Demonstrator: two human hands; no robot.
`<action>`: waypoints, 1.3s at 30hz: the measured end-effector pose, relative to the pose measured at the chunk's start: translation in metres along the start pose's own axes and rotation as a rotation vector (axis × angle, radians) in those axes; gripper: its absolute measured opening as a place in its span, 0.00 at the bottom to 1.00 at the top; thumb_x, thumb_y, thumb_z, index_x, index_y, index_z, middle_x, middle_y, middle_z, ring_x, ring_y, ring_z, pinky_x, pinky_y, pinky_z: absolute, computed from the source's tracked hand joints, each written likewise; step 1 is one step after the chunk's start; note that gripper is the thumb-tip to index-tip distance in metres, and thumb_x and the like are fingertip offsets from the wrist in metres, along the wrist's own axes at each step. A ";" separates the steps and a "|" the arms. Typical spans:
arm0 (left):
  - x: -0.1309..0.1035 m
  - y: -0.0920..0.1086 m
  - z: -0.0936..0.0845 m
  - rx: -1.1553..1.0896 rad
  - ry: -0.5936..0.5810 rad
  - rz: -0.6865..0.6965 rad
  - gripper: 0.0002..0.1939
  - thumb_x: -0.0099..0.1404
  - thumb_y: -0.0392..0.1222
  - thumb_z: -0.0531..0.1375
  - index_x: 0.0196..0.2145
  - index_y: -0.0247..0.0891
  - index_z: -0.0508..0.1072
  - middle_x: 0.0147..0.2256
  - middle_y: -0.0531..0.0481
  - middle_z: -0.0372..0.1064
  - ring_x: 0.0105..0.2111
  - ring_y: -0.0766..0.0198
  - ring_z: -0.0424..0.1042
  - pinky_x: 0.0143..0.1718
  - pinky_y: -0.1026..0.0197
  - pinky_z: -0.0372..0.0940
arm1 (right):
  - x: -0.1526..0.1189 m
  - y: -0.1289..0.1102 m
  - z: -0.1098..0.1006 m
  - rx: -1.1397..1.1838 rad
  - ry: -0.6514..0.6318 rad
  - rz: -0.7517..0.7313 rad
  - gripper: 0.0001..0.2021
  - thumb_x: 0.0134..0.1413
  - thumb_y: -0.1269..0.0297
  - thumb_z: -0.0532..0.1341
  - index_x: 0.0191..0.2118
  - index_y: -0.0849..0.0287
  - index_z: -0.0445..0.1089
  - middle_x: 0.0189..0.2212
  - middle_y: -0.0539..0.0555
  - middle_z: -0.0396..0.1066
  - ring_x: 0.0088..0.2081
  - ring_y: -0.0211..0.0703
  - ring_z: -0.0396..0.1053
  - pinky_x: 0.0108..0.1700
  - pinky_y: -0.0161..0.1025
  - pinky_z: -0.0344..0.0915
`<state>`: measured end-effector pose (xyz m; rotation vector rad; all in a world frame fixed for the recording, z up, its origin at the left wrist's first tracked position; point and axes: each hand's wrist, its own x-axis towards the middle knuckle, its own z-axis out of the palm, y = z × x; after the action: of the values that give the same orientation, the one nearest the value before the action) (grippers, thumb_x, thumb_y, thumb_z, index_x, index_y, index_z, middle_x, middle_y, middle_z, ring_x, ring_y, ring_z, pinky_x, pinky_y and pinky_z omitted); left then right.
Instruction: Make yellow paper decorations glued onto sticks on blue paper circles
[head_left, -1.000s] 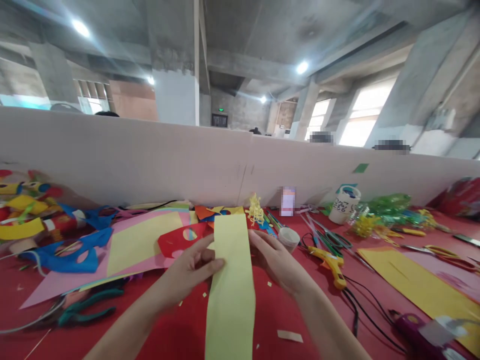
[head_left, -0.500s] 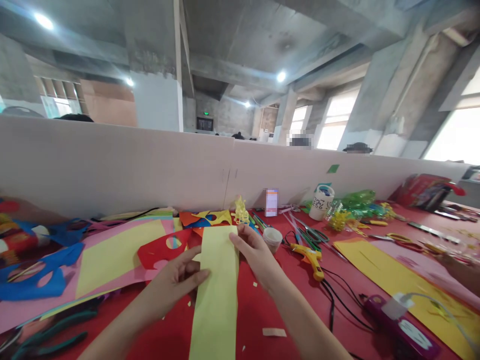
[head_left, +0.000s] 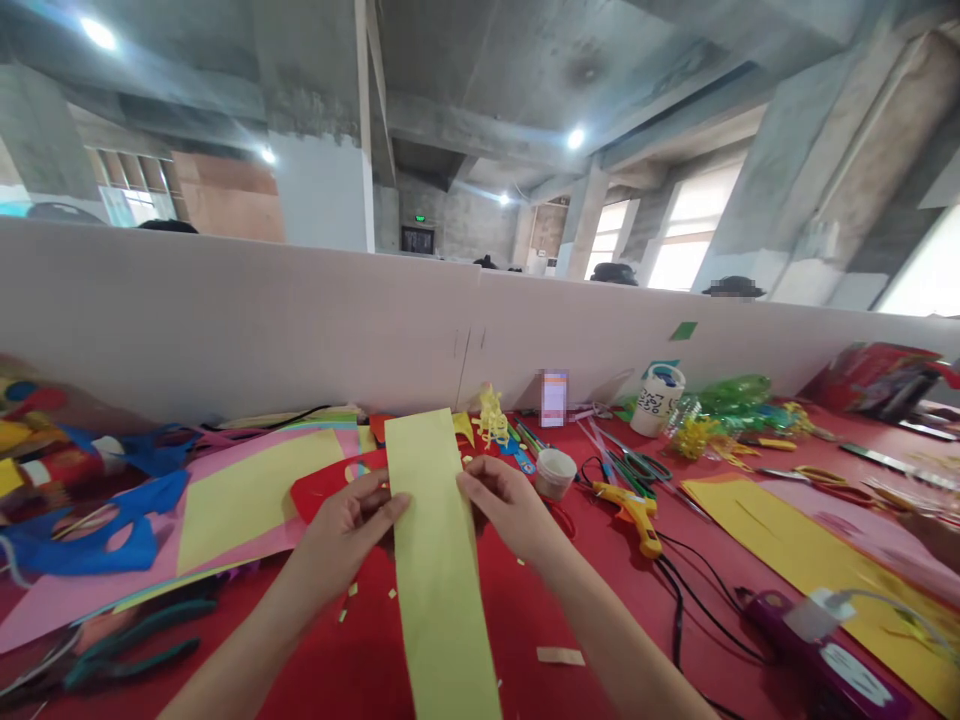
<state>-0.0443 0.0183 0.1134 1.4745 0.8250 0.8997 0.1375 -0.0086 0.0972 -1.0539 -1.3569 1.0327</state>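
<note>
A long strip of pale yellow paper [head_left: 435,560] is held up in front of me, its lower end running out of the picture. My left hand [head_left: 352,520] pinches its left edge, thumb on the front face. On the opposite edge, a little higher, my right hand [head_left: 502,500] grips the same strip between thumb and fingers. Fingers behind the paper are partly hidden. Behind my left hand lies a red paper mask shape [head_left: 322,488]. A small white cup [head_left: 556,472] stands just beyond my right hand.
On the red table [head_left: 540,600] lie a yellow glue gun [head_left: 630,510], a purple power strip [head_left: 817,660], green-handled pliers [head_left: 135,645] and blue mask cut-outs [head_left: 97,535]. Stacked coloured paper [head_left: 255,490] is at left, yellow sheets [head_left: 795,560] at right. A white partition [head_left: 225,320] runs behind.
The paper strip has been raised and tilted, its top leaning left. My right hand has slid lower along its edge, and my left hand has risen slightly. The view has shifted a little.
</note>
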 end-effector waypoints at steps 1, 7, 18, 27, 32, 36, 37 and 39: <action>0.001 -0.002 0.000 0.019 -0.002 0.009 0.20 0.53 0.48 0.62 0.42 0.37 0.71 0.31 0.46 0.75 0.26 0.59 0.72 0.27 0.60 0.67 | -0.001 0.001 0.002 -0.082 0.058 -0.064 0.15 0.52 0.50 0.55 0.27 0.57 0.58 0.20 0.45 0.57 0.20 0.34 0.57 0.23 0.32 0.55; 0.002 -0.004 -0.002 0.108 0.101 0.125 0.12 0.53 0.47 0.62 0.33 0.37 0.73 0.24 0.51 0.72 0.21 0.64 0.68 0.21 0.66 0.64 | -0.003 0.006 0.007 -0.279 0.160 -0.143 0.15 0.58 0.52 0.47 0.28 0.57 0.58 0.24 0.48 0.59 0.26 0.37 0.58 0.29 0.33 0.55; 0.002 -0.010 0.003 -0.098 0.067 0.000 0.14 0.51 0.48 0.64 0.34 0.37 0.74 0.30 0.47 0.76 0.32 0.57 0.73 0.36 0.57 0.68 | -0.004 0.007 0.009 -0.314 0.173 -0.158 0.16 0.55 0.50 0.52 0.25 0.58 0.58 0.19 0.46 0.54 0.22 0.35 0.52 0.24 0.32 0.50; 0.005 -0.010 -0.009 -0.144 0.231 0.032 0.17 0.51 0.48 0.64 0.36 0.35 0.75 0.33 0.47 0.76 0.33 0.57 0.74 0.36 0.58 0.68 | -0.003 0.008 0.004 -0.063 -0.113 0.128 0.19 0.49 0.44 0.56 0.26 0.58 0.59 0.17 0.44 0.56 0.17 0.33 0.55 0.19 0.31 0.51; 0.008 -0.011 -0.010 -0.136 0.248 0.060 0.20 0.50 0.51 0.64 0.37 0.33 0.75 0.33 0.44 0.76 0.34 0.54 0.74 0.35 0.56 0.69 | -0.003 0.013 0.009 -0.253 0.067 -0.073 0.15 0.53 0.50 0.54 0.26 0.57 0.58 0.18 0.44 0.51 0.20 0.33 0.50 0.22 0.32 0.46; 0.008 -0.016 -0.008 -0.130 0.190 0.014 0.21 0.49 0.52 0.64 0.38 0.34 0.75 0.34 0.45 0.77 0.33 0.54 0.74 0.36 0.56 0.69 | -0.002 0.015 0.007 -0.280 0.087 -0.094 0.14 0.55 0.51 0.52 0.27 0.57 0.58 0.18 0.44 0.50 0.20 0.34 0.49 0.22 0.32 0.46; 0.008 -0.016 -0.008 -0.123 0.194 0.009 0.21 0.50 0.51 0.64 0.37 0.35 0.76 0.34 0.45 0.77 0.34 0.54 0.74 0.36 0.57 0.69 | -0.002 0.015 0.007 -0.274 0.066 -0.073 0.15 0.55 0.51 0.51 0.27 0.57 0.58 0.18 0.45 0.50 0.20 0.34 0.50 0.22 0.32 0.47; 0.008 -0.016 -0.010 -0.117 0.234 0.027 0.19 0.50 0.51 0.64 0.37 0.35 0.76 0.34 0.45 0.77 0.34 0.55 0.74 0.36 0.58 0.69 | -0.002 0.014 0.005 -0.283 0.007 -0.020 0.18 0.56 0.49 0.49 0.25 0.58 0.57 0.18 0.45 0.51 0.21 0.34 0.50 0.21 0.32 0.47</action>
<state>-0.0494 0.0317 0.0989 1.2968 0.9085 1.1374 0.1334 -0.0076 0.0824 -1.2466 -1.5353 0.8369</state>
